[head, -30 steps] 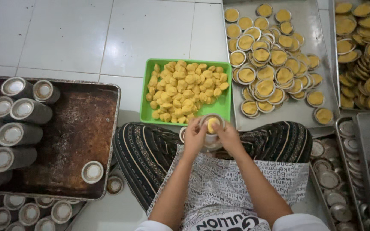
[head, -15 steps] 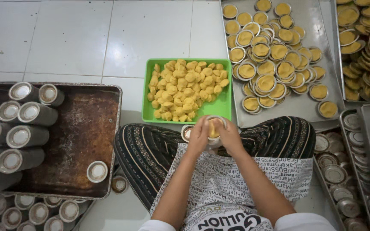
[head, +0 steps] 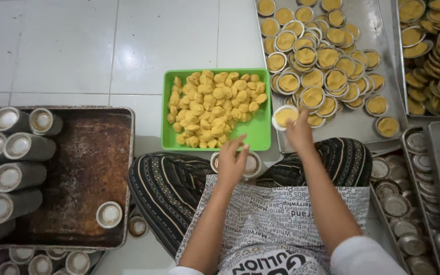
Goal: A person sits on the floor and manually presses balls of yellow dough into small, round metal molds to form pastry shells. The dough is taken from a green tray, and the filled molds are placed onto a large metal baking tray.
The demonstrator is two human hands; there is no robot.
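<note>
My right hand [head: 299,133] holds a small round tin filled with yellow dough [head: 284,116] at the near edge of a steel tray [head: 355,124] that carries several filled tins. My left hand [head: 231,161] hovers with its fingers apart over an empty tin mould [head: 251,165] that rests between my knees. It is near the front edge of a green plastic tray [head: 256,133] heaped with yellow dough lumps [head: 212,104].
A rusty baking pan [head: 85,168] on the left holds stacks of empty tins [head: 16,165] and one single tin [head: 109,214]. Loose empty moulds [head: 398,203] lie in a tray on the right. Another tray of filled tins [head: 434,56] sits at the top right. The floor is white tile.
Both hands were together at my lap on one dough-filled tin. Now my right hand has carried it out to the steel tray and my left hand has let go and opened.
</note>
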